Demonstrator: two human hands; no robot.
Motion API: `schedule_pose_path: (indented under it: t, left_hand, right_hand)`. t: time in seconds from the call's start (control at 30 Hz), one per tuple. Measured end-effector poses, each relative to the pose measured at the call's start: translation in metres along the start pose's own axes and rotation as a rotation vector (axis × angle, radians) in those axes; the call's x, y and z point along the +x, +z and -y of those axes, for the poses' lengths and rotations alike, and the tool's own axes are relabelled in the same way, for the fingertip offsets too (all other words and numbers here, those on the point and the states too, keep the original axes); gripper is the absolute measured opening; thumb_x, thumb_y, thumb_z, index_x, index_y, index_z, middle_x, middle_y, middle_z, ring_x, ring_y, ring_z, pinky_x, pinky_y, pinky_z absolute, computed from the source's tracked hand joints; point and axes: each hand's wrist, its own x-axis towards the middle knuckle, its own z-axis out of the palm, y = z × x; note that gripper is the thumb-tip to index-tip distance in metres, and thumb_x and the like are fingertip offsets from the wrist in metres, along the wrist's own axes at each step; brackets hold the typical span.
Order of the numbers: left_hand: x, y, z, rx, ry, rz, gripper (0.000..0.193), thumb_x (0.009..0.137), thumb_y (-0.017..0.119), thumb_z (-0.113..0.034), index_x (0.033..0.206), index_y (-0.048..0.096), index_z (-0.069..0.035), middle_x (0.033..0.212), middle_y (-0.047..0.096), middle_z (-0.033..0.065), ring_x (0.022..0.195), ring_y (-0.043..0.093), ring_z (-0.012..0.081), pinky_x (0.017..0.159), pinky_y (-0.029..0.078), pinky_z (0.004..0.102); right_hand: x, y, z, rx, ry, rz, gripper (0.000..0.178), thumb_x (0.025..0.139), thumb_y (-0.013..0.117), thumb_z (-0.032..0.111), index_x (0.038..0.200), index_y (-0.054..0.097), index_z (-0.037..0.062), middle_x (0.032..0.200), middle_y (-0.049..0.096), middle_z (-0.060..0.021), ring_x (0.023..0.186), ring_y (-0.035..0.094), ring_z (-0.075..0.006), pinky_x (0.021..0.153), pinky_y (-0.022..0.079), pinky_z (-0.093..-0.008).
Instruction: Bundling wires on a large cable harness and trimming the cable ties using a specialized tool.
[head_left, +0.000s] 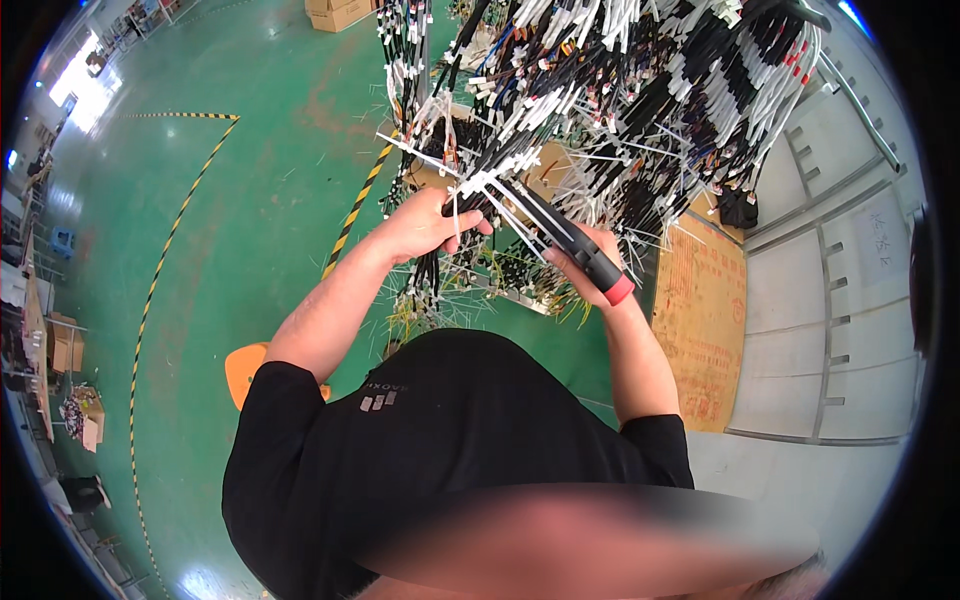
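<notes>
Green floor [290, 200] surrounds a hanging mass of wire harnesses [640, 100]; the nearer left hand [425, 222] is closed round a dark cable bundle [488, 160] slanting up-right, while the right hand [582, 281] grips a black tool [575, 240], long axis pointing up-left toward white ties [487, 180] at the bundle

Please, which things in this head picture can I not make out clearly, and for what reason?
In the head view:
Black tool with red end: tip lost among white plastic cable ties.
Right hand: partly hidden behind this tool.
Black and white cable bundles: cut off by the top edge.
</notes>
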Motion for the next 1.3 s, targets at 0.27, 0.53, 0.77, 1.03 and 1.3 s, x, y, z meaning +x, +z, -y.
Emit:
schedule_pose_path:
  t: [0.27,0.53,0.77,1.03,1.3]
  left_hand:
    - [0.003,-0.009,0.006,-0.128,0.069,0.11,0.034,0.108,0.062,-0.02,0.136,0.063,-0.001,0.109,0.077,0.005,0.067,0.055,0.0078,0.063,0.05,0.0257]
    - [0.0,-0.011,0.005,-0.051,0.124,0.181,0.037,0.111,0.058,-0.037,0.119,0.073,-0.004,0.096,0.072,0.0007,0.071,0.059,0.0082,0.069,0.05,0.0284]
    - [0.002,-0.005,0.012,-0.002,0.135,0.161,0.049,0.114,0.049,-0.048,0.126,0.068,-0.005,0.111,0.074,0.0015,0.073,0.062,0.0083,0.073,0.054,0.0291]
    - [0.002,-0.001,0.015,-0.078,0.155,0.155,0.05,0.116,0.043,-0.046,0.124,0.068,-0.004,0.111,0.073,0.0016,0.074,0.06,0.0083,0.074,0.054,0.0304]
    - [0.001,0.001,0.012,-0.026,0.174,0.132,0.051,0.115,0.044,-0.048,0.123,0.067,-0.003,0.108,0.072,0.0019,0.07,0.06,0.0097,0.073,0.054,0.0307]
  right_hand:
    - [-0.011,-0.026,-0.011,0.045,-0.108,-0.025,0.041,0.088,0.082,0.014,0.125,0.067,0.0044,0.112,0.068,-0.0119,0.104,0.067,-0.0324,0.096,0.052,-0.0411]
    - [0.011,-0.047,-0.007,0.207,-0.021,0.214,0.036,0.091,0.081,0.017,0.124,0.071,0.0045,0.112,0.07,-0.0095,0.1,0.065,-0.0253,0.093,0.052,-0.0388]
    - [0.009,-0.046,-0.009,0.225,-0.077,0.191,0.04,0.09,0.08,0.016,0.126,0.07,0.0027,0.112,0.071,-0.011,0.101,0.066,-0.0269,0.096,0.051,-0.0391]
    - [0.012,-0.057,0.002,0.054,-0.136,0.209,0.042,0.086,0.083,0.018,0.123,0.07,0.0025,0.108,0.071,-0.0123,0.098,0.068,-0.0313,0.092,0.053,-0.0407]
    - [0.017,-0.058,0.015,0.023,-0.132,0.226,0.044,0.086,0.084,0.016,0.124,0.068,0.0,0.11,0.072,-0.0148,0.102,0.069,-0.0352,0.094,0.054,-0.0427]
